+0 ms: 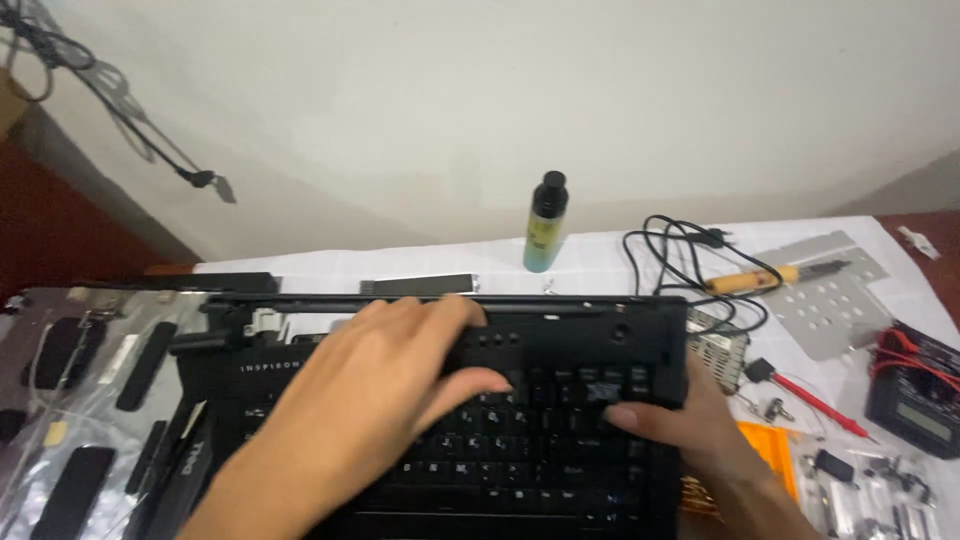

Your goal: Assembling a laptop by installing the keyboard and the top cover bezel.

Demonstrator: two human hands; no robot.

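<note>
A black laptop base (560,345) with its keyboard (520,450) lies in front of me on a white cloth. My left hand (380,390) rests flat over the upper left part of the keyboard, fingers reaching the strip above the keys. My right hand (690,425) grips the laptop's right edge, thumb on the keys. The laptop's lower part runs out of view.
A small bottle with a black cap (545,222) stands behind the laptop. To the right lie a soldering iron with black cable (760,278), a perforated metal plate (830,295), a red probe (810,395), a multimeter (915,400), and small parts (860,490). Dark strips in plastic (80,400) lie at left.
</note>
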